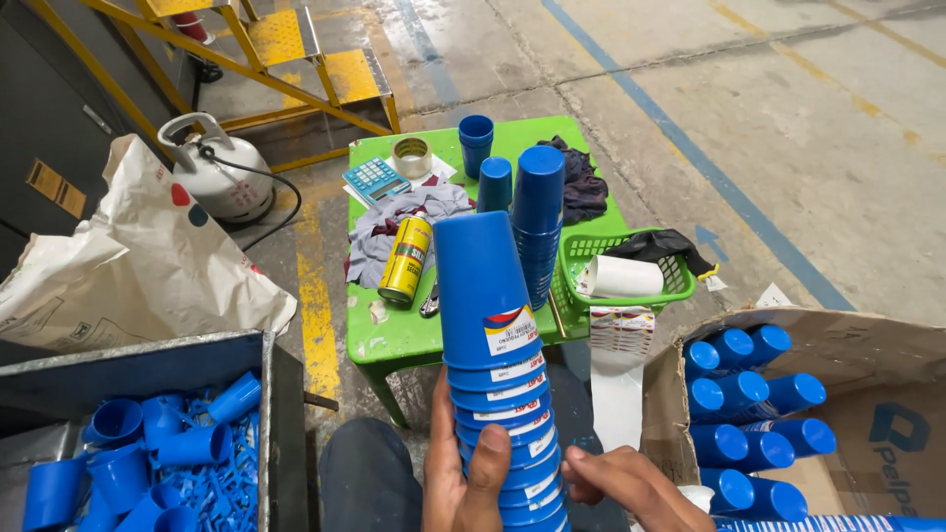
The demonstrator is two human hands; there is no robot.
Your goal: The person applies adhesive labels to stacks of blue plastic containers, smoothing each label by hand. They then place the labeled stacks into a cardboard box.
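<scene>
A tall stack of nested blue plastic cups (pixel 490 325) with small labels rises upside down in front of me. My left hand (pixel 463 481) grips its lower part, thumb across the front. My right hand (pixel 631 487) touches the stack's base from the right, fingers curled against it. A second stack of blue cups (pixel 537 222) stands on the green table (pixel 394 335) just behind, with two shorter cup stacks (pixel 476 143) farther back.
On the green table lie a yellow spray can (pixel 405 259), calculator (pixel 375 180), tape roll (pixel 411 157), rags and a green basket (pixel 662 288). A cardboard box (pixel 877 433) of cup stacks sits right. A metal bin (pixel 138 365) of loose blue cups sits left, near a gas cylinder (pixel 219 177).
</scene>
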